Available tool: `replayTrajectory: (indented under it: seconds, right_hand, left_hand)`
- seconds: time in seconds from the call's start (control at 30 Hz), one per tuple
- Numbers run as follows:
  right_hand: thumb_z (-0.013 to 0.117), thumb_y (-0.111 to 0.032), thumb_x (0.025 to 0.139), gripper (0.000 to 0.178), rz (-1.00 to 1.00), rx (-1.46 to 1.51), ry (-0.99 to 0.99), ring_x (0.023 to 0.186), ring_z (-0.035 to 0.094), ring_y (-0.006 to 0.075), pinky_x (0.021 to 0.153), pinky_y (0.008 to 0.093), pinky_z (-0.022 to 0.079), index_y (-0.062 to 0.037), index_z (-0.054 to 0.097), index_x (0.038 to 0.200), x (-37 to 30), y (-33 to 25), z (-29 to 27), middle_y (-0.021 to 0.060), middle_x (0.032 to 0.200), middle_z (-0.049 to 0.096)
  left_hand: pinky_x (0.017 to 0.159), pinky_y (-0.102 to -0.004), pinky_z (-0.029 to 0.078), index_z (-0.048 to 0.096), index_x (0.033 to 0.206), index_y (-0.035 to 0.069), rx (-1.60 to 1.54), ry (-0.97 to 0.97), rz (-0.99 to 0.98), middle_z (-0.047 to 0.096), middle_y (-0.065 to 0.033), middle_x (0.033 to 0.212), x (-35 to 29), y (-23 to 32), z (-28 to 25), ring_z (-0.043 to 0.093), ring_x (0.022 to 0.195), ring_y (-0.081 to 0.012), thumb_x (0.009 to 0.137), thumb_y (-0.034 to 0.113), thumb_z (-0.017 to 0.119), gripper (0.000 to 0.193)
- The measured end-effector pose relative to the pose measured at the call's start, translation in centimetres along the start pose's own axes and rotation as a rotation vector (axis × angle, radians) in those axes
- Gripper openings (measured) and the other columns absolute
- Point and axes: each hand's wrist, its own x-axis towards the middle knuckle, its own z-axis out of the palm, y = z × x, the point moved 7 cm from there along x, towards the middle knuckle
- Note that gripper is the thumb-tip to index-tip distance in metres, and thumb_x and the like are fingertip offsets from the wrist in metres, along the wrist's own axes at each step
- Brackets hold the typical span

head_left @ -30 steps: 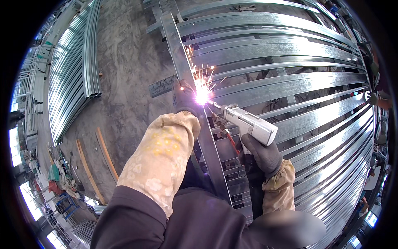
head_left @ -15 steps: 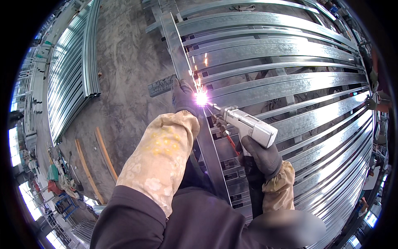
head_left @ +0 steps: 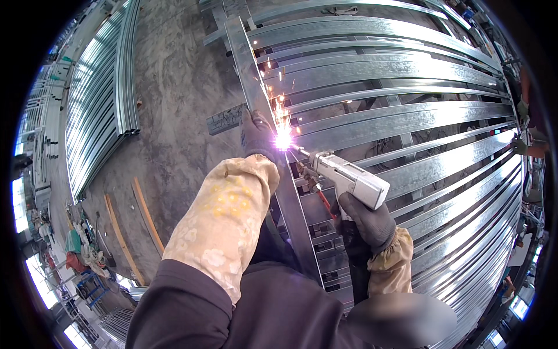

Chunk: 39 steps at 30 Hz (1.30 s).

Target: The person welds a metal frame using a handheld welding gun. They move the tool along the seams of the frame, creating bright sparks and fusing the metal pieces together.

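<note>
My right hand (head_left: 369, 218), in a dark glove, is closed round the grip of a silver handheld welding gun (head_left: 351, 179). The gun's nozzle points left at a bright purple-white glow on a long metal beam (head_left: 296, 212), where a crossbar (head_left: 343, 134) meets its right edge. Sparks fly up along the beam from that spot. Just left of the glow, my gloved left hand (head_left: 256, 134) grips the beam's side, its fingers partly hidden. A red-and-metal fitting (head_left: 321, 195) shows beneath the gun.
Many parallel galvanized bars fill the right side. Stacked metal profiles (head_left: 102, 110) lie at the far left, and two wooden strips (head_left: 148, 215) rest on the floor below them. A short metal piece (head_left: 225, 120) sticks out left of the beam. Another person's hand (head_left: 520, 145) is at the right edge.
The sparks spread higher and wider along the beam. The glow and gun nozzle have shifted very slightly downward; both my hands keep nearly the same places.
</note>
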Motion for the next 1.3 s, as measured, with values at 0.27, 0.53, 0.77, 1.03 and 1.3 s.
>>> replayTrajectory:
  seconds: [0.27, 0.53, 0.77, 1.03, 1.3]
  right_hand:
    - [0.059, -0.022, 0.102, 0.023, 0.028, -0.039, -0.015, 0.066, 0.063, 0.0098, 0.058, 0.0266, 0.051, -0.0012, 0.063, 0.11, -0.2, 0.5, -0.1, 0.0036, 0.082, 0.067]
    - [0.059, -0.023, 0.102, 0.023, 0.049, -0.054, -0.032, 0.069, 0.065, 0.0111, 0.061, 0.0275, 0.053, -0.0012, 0.065, 0.104, -0.4, 0.6, 0.1, 0.0042, 0.082, 0.067]
    - [0.06, -0.021, 0.101, 0.021, 0.062, -0.028, -0.011, 0.067, 0.065, 0.0107, 0.058, 0.0276, 0.052, -0.0005, 0.065, 0.102, -0.7, 1.0, -0.4, 0.0042, 0.08, 0.067]
    - [0.059, -0.02, 0.102, 0.02, 0.049, -0.046, -0.025, 0.065, 0.065, 0.0106, 0.057, 0.0273, 0.052, -0.0008, 0.064, 0.102, -0.9, 0.5, 0.0, 0.0042, 0.078, 0.066]
    - [0.058, -0.019, 0.103, 0.02, 0.032, -0.056, -0.038, 0.067, 0.065, 0.0115, 0.059, 0.0278, 0.053, -0.0003, 0.064, 0.102, -1.0, 0.6, -0.1, 0.0045, 0.08, 0.067]
  left_hand:
    - [0.098, -0.0459, 0.051, 0.05, 0.138, -0.002, -0.006, -0.041, -0.041, 0.063, -0.0285, 0.128, 1.0, -1.6, 0.9, 0.06, 0.119, -0.0447, 0.107, 0.036, 0.04, 0.05]
    - [0.096, -0.0419, 0.051, 0.057, 0.131, -0.004, 0.047, 0.09, 0.023, 0.07, -0.0229, 0.116, 0.7, -1.0, -0.1, 0.067, 0.108, -0.0391, 0.107, 0.034, 0.044, 0.047]
    - [0.09, -0.0457, 0.052, 0.053, 0.134, -0.002, -0.027, -0.102, -0.092, 0.068, -0.0273, 0.114, -0.5, 1.0, 0.0, 0.066, 0.106, -0.0441, 0.108, 0.036, 0.039, 0.048]
    - [0.094, -0.0455, 0.051, 0.057, 0.129, -0.006, 0.03, 0.064, 0.042, 0.069, -0.0263, 0.114, 0.2, -0.5, 0.2, 0.066, 0.106, -0.0416, 0.107, 0.036, 0.043, 0.05]
    - [0.091, -0.0473, 0.051, 0.056, 0.128, -0.005, 0.034, -0.027, -0.026, 0.068, -0.0285, 0.114, 0.4, -0.2, 0.1, 0.064, 0.107, -0.0464, 0.107, 0.035, 0.041, 0.047]
